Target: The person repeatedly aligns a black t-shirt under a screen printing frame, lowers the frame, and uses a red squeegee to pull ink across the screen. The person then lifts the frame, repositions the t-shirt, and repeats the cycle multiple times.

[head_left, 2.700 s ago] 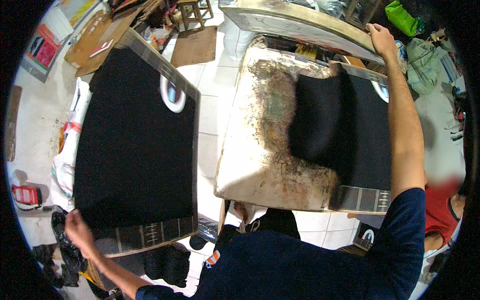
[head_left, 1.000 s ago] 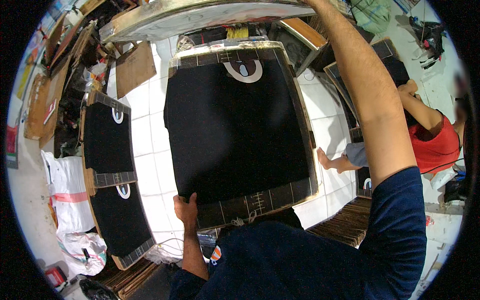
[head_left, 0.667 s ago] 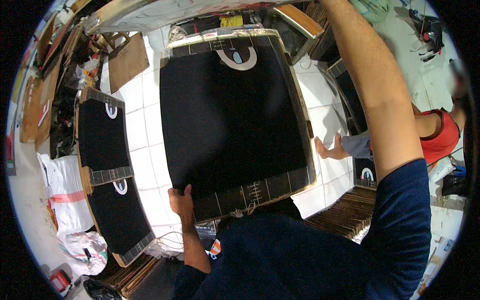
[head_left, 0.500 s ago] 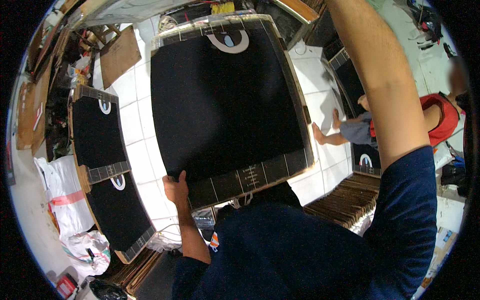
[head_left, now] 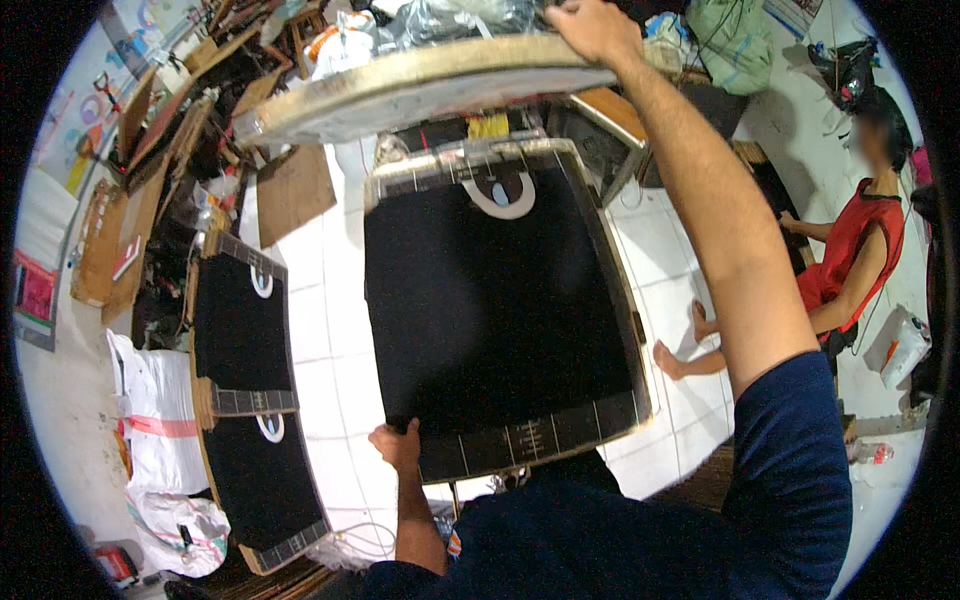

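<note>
A large black cloth panel [head_left: 490,320] lies flat on a board [head_left: 500,452] whose bottom strip bears pale ruled lines. Near the cloth's top sits a white-rimmed half-ring print [head_left: 502,212] with a light blue oval inside. My left hand [head_left: 398,446] is closed at the lower left corner of the cloth, thumb on top; its other fingers are partly hidden. Up high, my right hand [head_left: 600,35] is closed on the edge of a raised wooden frame [head_left: 420,75], which is tilted up beyond the board's far end.
On the left stand two more boards with printed black cloths [head_left: 240,320] and white sacks [head_left: 155,425]. Cardboard [head_left: 295,195] leans at the far left. On the right a person in red [head_left: 855,260] sits on the tiled floor, bare feet near the board.
The view has tilted upward, and the raised frame with my right hand on it has come into sight. My left hand stays at the cloth's corner. The person in red sits more upright.
</note>
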Tool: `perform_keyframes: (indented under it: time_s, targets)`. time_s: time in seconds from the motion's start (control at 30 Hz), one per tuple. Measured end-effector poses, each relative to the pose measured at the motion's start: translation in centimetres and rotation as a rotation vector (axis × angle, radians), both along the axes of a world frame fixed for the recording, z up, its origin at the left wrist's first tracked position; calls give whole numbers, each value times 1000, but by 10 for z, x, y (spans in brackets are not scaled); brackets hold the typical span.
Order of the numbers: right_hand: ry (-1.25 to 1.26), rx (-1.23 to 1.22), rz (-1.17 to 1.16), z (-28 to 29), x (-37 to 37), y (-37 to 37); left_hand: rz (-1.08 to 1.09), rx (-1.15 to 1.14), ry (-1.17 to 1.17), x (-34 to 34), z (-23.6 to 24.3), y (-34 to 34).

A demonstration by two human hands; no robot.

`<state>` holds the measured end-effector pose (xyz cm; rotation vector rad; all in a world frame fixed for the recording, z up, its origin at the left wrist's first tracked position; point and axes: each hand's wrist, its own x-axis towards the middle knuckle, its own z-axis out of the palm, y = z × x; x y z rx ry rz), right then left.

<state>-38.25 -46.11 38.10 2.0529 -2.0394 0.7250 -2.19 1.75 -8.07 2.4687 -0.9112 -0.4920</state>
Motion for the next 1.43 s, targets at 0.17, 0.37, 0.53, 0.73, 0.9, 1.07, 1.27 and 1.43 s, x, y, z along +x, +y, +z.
perform_keyframes:
  time_s: [0.17,0.37,0.53,0.73,0.9,1.07,1.27,1.43]
  targets:
    - [-103,54,30,-9,-1,13,20,166,68,6,7,-6]
    - [-151,-13,35,-52,-6,58,3,-167,211,-11,98,-91]
    - [-216,-303,250,-150,-22,117,-231,-981,1220,-53,215,-189]
    - [-425,-38,416,-310,-45,197,431,-513,1266,-78,152,-195]
    - [-393,156,503,-376,-69,112,251,-46,1058,-53,68,-171]
    - [-167,-52,452,-388,-71,-65,-336,-156,-263,-110,72,-153]
    - [215,-174,530,-381,-47,-170,-637,-161,-468,-148,33,-185]
    - [301,451,498,-353,-48,-176,-634,-144,-462,-145,21,-175]
